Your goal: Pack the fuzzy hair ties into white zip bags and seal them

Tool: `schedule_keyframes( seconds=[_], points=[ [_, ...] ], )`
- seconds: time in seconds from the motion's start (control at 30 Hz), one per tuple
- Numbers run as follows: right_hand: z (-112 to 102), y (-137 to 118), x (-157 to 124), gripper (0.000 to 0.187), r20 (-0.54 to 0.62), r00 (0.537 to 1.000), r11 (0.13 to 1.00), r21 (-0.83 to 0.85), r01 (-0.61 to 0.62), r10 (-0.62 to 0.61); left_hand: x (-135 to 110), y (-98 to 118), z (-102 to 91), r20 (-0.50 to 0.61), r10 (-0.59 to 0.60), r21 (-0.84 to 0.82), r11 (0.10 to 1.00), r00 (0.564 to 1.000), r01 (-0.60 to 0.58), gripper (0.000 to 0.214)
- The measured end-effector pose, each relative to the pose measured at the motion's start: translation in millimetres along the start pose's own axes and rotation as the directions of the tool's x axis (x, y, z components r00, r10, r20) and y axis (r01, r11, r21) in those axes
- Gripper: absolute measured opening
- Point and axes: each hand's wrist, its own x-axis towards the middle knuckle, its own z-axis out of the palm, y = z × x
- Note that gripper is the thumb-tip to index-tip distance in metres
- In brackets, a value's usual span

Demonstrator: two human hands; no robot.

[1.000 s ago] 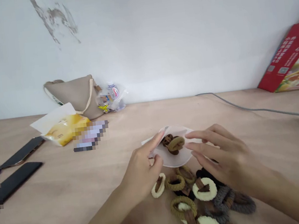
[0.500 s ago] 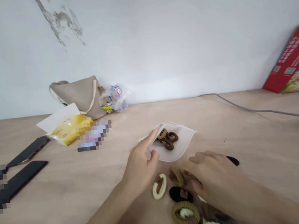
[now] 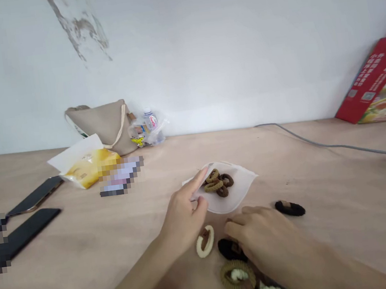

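hands [image 3: 182, 216] [image 3: 271, 242], frosted pouch [image 3: 242, 190], hair ties [image 3: 205, 241]

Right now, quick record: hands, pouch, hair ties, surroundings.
left hand: on the pouch's near edge
right hand: over the loose ties, beside a black tie
pouch: frosted, on the table, holding about four brown and olive ties
loose ties: cream tie, olive tie, black tie
rest: beige bag, red box, phone, cable

"What can you see of yourself?"

"My bare left hand [image 3: 182, 216] and bare right hand [image 3: 266, 238], both with long, slender fingers [image 3: 196, 182]."

"And further up?"

"My smooth, bare left forearm [image 3: 132, 283] and bare right forearm [image 3: 338, 265] run off the lower edge of view."
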Motion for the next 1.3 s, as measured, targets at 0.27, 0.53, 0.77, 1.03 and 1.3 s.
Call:
schedule_keyframes(
  seconds=[0.27, 0.53, 0.77, 1.03, 1.3],
  points=[
    [-22.8, 6.4, -5.5, 0.020, -0.172, 0.985, 0.999, 0.030, 0.034, -0.029, -0.3, -2.4, -1.2, -0.007, 0.061, 0.007, 0.998, 0.998, -0.061, 0.056],
    [-12.6, -4.2, -5.5, 0.022, -0.022, 0.999, 0.990, 0.136, -0.023, 0.027, -1.6, -1.1, -0.8, 0.013, 0.033, -0.017, 0.999, 0.999, -0.033, 0.058],
    [2.8, -14.1, -8.4, 0.017, -0.148, 0.951, 0.962, -0.026, 0.270, -0.271, -2.0, -0.6, -2.0, 0.022, 0.036, 0.035, 0.999, 0.999, -0.037, 0.057],
    [11.7, -24.6, -7.4, 0.021, -0.391, 0.858, 0.937, -0.244, 0.252, -0.333, -2.1, -0.2, -2.2, 0.019, 0.037, 0.056, 0.998, 0.999, -0.038, 0.058],
    [-24.1, 6.7, -12.5, 0.021, -0.471, 0.880, 0.998, -0.062, 0.031, -0.057, -2.5, -1.8, -2.8, 0.032, 0.044, 0.043, 0.998, 0.998, -0.046, 0.058]
  ],
)
